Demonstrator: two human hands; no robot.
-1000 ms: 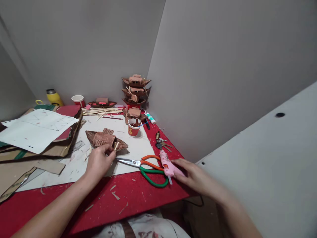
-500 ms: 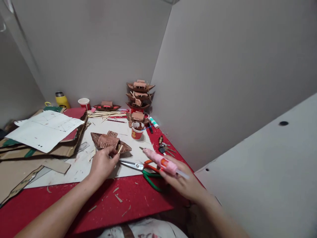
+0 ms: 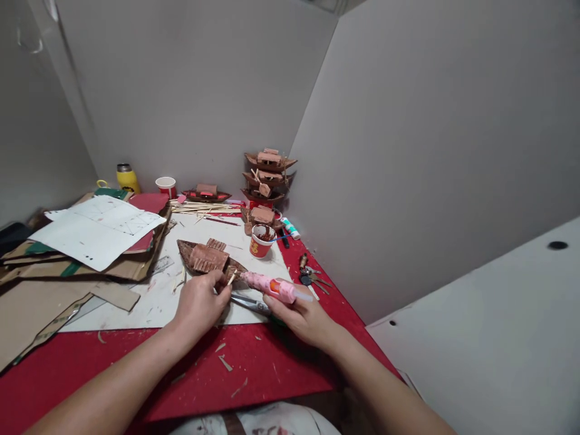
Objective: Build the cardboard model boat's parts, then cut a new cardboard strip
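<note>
A brown model boat (image 3: 208, 258) with a ridged cardboard canopy lies on the white sheet (image 3: 149, 311). At its near right end, my left hand (image 3: 199, 305) pinches a short pale wooden stick (image 3: 232, 277) between thumb and fingertips. My right hand (image 3: 310, 320) is closed around a pink hot glue gun (image 3: 263, 284), a clear glue stick poking out of its back. The glue gun's tip is close to the stick and the boat's end; whether they touch I cannot tell. Under both hands lie scissors (image 3: 250, 303), their handles mostly hidden by my right hand.
A paper cup of brown paint (image 3: 261, 241) stands beyond the glue gun. Keys (image 3: 312, 278) lie to the right. Stacked model boats (image 3: 269, 175) and thin wooden strips (image 3: 206, 208) are at the back. Cardboard sheets (image 3: 109, 293) cover the left side. A grey wall (image 3: 385, 181) rises on the right.
My right hand has brought the glue gun leftward to the boat's end, over the scissors' handles. My left hand still pinches the stick. The whole view has shifted slightly.
</note>
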